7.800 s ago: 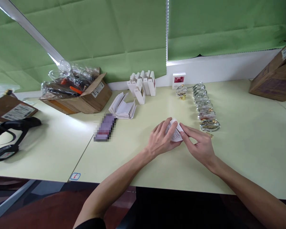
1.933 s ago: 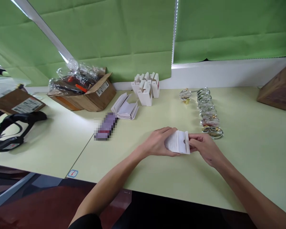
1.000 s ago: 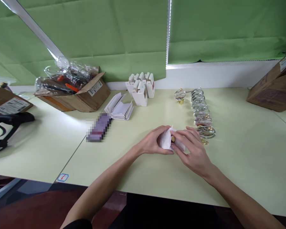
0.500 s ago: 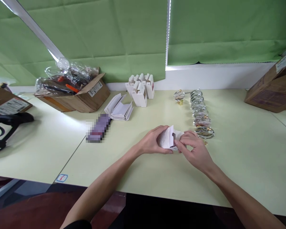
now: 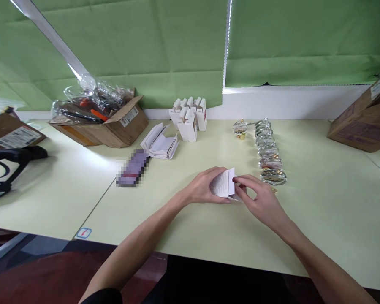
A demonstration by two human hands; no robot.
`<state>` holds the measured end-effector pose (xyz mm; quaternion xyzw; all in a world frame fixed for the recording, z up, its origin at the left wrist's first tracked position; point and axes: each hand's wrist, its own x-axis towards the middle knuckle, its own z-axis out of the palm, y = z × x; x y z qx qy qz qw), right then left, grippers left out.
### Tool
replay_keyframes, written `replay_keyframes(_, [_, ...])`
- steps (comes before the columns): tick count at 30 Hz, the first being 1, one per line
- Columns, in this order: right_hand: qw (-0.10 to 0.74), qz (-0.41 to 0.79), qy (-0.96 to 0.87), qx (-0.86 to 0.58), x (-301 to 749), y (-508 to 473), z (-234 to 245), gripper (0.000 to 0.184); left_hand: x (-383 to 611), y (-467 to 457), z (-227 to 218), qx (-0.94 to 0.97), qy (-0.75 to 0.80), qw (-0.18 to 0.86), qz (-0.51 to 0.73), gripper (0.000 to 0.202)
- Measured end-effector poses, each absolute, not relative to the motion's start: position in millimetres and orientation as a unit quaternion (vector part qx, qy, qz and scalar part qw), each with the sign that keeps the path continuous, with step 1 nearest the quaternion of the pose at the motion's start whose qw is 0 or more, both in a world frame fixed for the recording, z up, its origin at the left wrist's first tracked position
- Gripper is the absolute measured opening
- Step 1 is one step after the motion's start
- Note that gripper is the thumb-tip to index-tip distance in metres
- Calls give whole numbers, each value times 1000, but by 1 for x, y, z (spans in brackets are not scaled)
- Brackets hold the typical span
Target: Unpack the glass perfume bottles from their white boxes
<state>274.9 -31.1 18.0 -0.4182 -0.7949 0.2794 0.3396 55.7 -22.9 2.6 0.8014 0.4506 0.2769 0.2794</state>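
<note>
My left hand (image 5: 205,186) is wrapped round a small white cardboard box (image 5: 221,184) with fine print on its side, held just above the table. The open end of this carton points right, and one end flap stands up there. At that end is my right hand (image 5: 256,192), its thumb and index finger pinching at the flaps. Its fingertips partly cover the opening, so the inside is hidden. Just beyond the right hand lies a row of clear glass bottles (image 5: 268,152) with gold-coloured necks.
Several upright white boxes (image 5: 188,128) stand near the wall, with folded white papers (image 5: 161,145) beside them. A blurred purple item (image 5: 133,168) lies at left. Cardboard boxes (image 5: 114,131) of plastic-wrapped goods stand at back left; another carton (image 5: 364,118) is at right. One glass bottle (image 5: 240,127) lies apart.
My right hand's fingers have shifted up onto the edge of the box's end flap, and the flap now covers more of the opening. My left hand keeps its hold. The view has shifted slightly.
</note>
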Motion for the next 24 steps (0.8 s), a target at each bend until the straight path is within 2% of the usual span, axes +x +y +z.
replay_keyframes(3, [343, 220, -820, -403, 275, -30, 12, 25, 56, -23, 1, 801, 450, 278, 280, 81])
replay_keyframes(7, [316, 198, -836, -403, 275, -30, 10, 29, 57, -25, 2, 815, 434, 275, 267, 79])
replay_keyframes(12, [301, 144, -848, -412, 274, -31, 5, 17, 59, -27, 2, 821, 432, 272, 254, 81])
replay_keyframes(19, [287, 33, -885, -366, 273, -32, -8, 17, 60, -28, 2, 828, 439, 259, 234, 75])
replay_keyframes(24, [249, 89, -872, -411, 269, -32, -11, 11, 60, -28, 1, 832, 432, 270, 220, 77])
